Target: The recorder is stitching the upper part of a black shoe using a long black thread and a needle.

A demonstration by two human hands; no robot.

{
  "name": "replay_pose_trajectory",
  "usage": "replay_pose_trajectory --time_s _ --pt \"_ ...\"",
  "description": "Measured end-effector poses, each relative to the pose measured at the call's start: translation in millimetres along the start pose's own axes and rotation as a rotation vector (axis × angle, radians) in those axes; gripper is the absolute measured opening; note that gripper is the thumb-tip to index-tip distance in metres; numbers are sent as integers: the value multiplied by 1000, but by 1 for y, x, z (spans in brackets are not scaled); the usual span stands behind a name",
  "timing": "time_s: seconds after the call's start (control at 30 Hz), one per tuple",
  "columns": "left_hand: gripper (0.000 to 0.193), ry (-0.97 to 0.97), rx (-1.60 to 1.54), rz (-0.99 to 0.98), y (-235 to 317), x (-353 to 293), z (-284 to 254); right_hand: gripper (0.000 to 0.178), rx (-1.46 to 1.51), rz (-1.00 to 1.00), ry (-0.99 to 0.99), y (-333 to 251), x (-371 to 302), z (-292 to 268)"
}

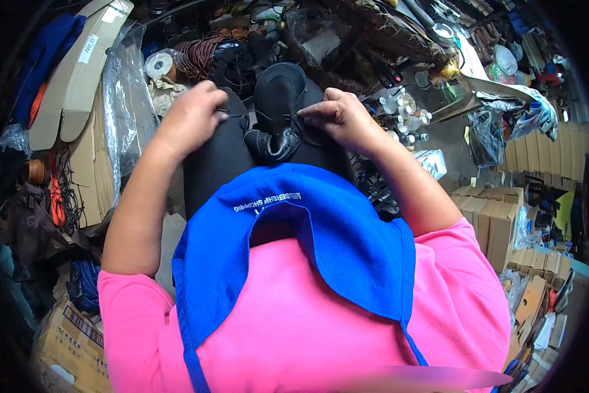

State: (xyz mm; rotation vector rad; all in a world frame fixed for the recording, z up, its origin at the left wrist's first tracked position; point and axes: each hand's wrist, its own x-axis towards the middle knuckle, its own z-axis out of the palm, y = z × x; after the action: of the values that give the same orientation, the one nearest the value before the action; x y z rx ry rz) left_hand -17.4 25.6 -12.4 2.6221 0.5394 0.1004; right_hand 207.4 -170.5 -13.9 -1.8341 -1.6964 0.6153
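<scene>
A black shoe (281,92) lies on my lap, between my dark-trousered thighs, its crumpled black upper part (275,144) turned toward me. My left hand (193,118) is closed in a pinch at the shoe's left, a little apart from it. What its fingertips hold is too small to name. At the right edge of the shoe my right hand (343,121) pinches what looks like a thin thread, with its fingertips close to the shoe. A blue apron (294,187) covers my front below the shoe.
Cardboard sheets (78,72) and clear plastic stand at the left. Ahead lie a white spool (158,65), coiled brown cord (203,56) and dark clutter. Small white-capped bottles (406,111) cluster at the right, with stacked cardboard boxes (491,216) farther down.
</scene>
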Motion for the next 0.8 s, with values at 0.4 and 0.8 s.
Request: replay_pose_trajectory --time_s 0.4,0.8 --pt "39 488 31 -145 -35 -21 -24 38 -590 -71 55 -27 -25 30" --pt "16 409 -181 116 44 -5 44 39 -108 63 -24 6 -14 13"
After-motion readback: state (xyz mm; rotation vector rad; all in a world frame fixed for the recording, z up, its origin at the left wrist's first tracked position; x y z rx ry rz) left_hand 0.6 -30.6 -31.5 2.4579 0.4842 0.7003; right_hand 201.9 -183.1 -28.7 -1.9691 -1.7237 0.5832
